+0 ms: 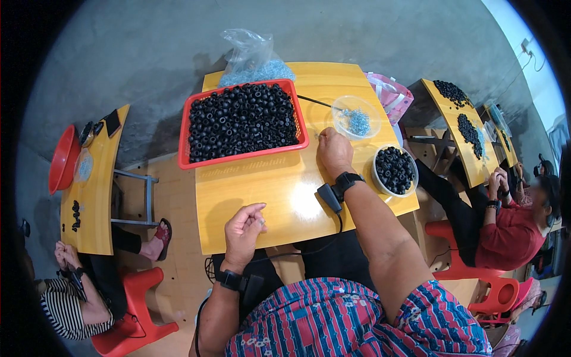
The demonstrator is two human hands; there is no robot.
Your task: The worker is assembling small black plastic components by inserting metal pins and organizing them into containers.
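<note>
My left hand (245, 231) hovers over the table's near edge, its fingers curled in and the thumb close to the index finger. A tiny pale spot shows at its fingertips, too small to name. On the tabletop, my right hand (335, 152) reaches forward with its fingers closed together; what they hold, if anything, is hidden. Just beyond it stands a clear round bowl (376, 128) with small clear-blue pieces (358, 123) inside. Right of my right wrist is a tub of black ring-like parts (394, 170). A red basket (244, 156) heaped with similar black parts (241, 122) sits at the left.
A clear plastic bag (250, 50) of bluish pieces stands behind the basket on the wooden table (262, 202). A black cable (340, 223) hangs from my right wristband. People sit at tables on both sides, and a pink bag (392, 98) is beyond the right edge.
</note>
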